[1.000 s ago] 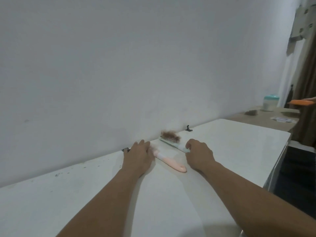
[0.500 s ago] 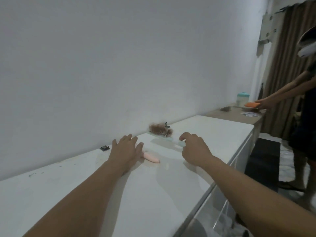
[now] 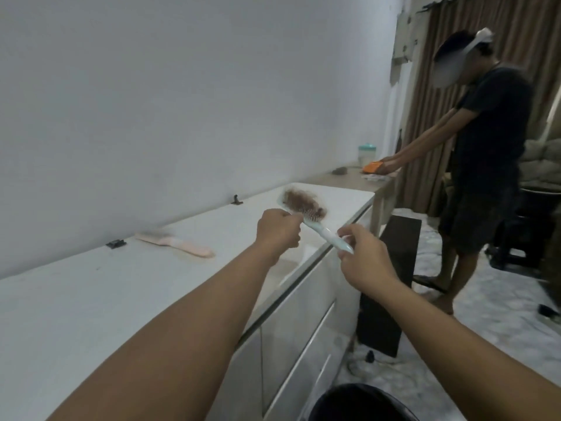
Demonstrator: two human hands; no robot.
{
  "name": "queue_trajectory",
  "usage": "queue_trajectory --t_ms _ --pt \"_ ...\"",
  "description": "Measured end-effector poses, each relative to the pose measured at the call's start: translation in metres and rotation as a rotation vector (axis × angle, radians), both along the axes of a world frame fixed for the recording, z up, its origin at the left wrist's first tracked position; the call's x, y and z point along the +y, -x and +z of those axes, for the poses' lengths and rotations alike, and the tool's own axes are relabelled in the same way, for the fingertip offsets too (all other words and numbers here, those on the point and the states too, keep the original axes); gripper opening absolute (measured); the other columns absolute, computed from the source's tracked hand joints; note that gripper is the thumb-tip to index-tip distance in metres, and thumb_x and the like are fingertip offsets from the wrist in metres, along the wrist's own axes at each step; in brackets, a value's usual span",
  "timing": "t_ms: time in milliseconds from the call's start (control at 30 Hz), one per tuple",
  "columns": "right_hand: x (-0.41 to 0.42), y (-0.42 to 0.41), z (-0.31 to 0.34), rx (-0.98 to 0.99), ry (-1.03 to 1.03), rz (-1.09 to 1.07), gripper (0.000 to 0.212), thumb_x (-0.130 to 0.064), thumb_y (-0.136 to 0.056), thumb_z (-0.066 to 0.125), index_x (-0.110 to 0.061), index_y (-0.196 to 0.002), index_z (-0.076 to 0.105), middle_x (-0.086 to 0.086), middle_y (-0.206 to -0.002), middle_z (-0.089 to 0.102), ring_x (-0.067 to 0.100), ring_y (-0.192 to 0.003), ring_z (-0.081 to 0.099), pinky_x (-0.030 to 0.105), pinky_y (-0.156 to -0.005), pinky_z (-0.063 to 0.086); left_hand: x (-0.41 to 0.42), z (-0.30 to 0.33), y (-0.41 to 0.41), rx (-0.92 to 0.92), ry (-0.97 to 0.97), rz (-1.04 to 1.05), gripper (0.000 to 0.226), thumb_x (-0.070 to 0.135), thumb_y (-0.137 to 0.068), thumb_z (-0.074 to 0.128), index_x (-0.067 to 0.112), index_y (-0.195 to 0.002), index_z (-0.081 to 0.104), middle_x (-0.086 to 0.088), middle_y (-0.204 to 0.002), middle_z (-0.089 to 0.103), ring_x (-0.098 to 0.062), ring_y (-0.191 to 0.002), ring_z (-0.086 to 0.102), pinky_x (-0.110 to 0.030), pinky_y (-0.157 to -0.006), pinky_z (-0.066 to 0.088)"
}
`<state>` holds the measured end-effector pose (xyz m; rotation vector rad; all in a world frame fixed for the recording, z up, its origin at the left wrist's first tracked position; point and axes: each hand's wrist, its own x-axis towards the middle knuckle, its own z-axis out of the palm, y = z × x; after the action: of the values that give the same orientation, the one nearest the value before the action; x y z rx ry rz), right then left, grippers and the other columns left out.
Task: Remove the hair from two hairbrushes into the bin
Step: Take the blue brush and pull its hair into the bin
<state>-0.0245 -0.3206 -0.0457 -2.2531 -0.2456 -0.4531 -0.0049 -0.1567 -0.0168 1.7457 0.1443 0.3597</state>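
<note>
One hairbrush (image 3: 174,242) lies on the counter (image 3: 91,299), left of the held hairbrush (image 3: 315,226).

Pale mint-green hairbrush (image 3: 321,230) matted with reddish-brown hair (image 3: 303,202); pink hairbrush (image 3: 176,245) on a white counter (image 3: 91,299) — glossy — and a black bin (image 3: 361,402) (plain, unpatterned).

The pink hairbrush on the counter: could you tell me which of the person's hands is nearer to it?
Left. The left hand is just right of the pink hairbrush, at the blue brush's head; the right hand holds its handle, farther right.
</note>
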Motion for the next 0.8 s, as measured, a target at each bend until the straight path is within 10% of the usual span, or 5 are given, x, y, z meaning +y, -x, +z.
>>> queue_trajectory --t_ms 367,533,800 --pt "-0.089 0.04 -0.107 0.007 -0.165 -0.198 0.031 -0.007 -0.085 0.064 -0.025 -0.109 0.057 -0.001 -0.106 0.061 0.018 -0.099 0.057 0.031 -0.082 0.046 -0.13 -0.085 0.001 0.257 0.433 -0.269 0.021 0.019 -0.099 0.053 0.003 -0.111 0.057 -0.016 -0.103 0.065 -0.03 -0.099 0.066 -0.043 -0.083 0.058" --pt "-0.099 0.056 -0.153 0.038 -0.229 -0.181 0.035 -0.002 -0.08 0.068 -0.032 -0.094 0.057 -0.007 -0.093 0.061 0.001 -0.082 0.056 0.003 -0.063 0.04 -0.15 -0.135 0.005 0.369 0.512 -0.329 0.021 0.019 -0.099 0.052 0.006 -0.116 0.055 -0.019 -0.113 0.067 -0.035 -0.104 0.067 -0.047 -0.083 0.058" --pt "-0.121 0.061 -0.221 0.255 -0.195 -0.134 0.024 -0.026 -0.084 0.073 -0.015 -0.105 0.065 -0.007 -0.096 0.067 0.01 -0.087 0.066 0.02 -0.073 0.052 -0.153 -0.234 0.006 0.501 0.421 -0.244 0.026 0.022 -0.097 0.053 0.008 -0.119 0.058 -0.012 -0.103 0.07 -0.027 -0.089 0.071 -0.048 -0.077 0.06"
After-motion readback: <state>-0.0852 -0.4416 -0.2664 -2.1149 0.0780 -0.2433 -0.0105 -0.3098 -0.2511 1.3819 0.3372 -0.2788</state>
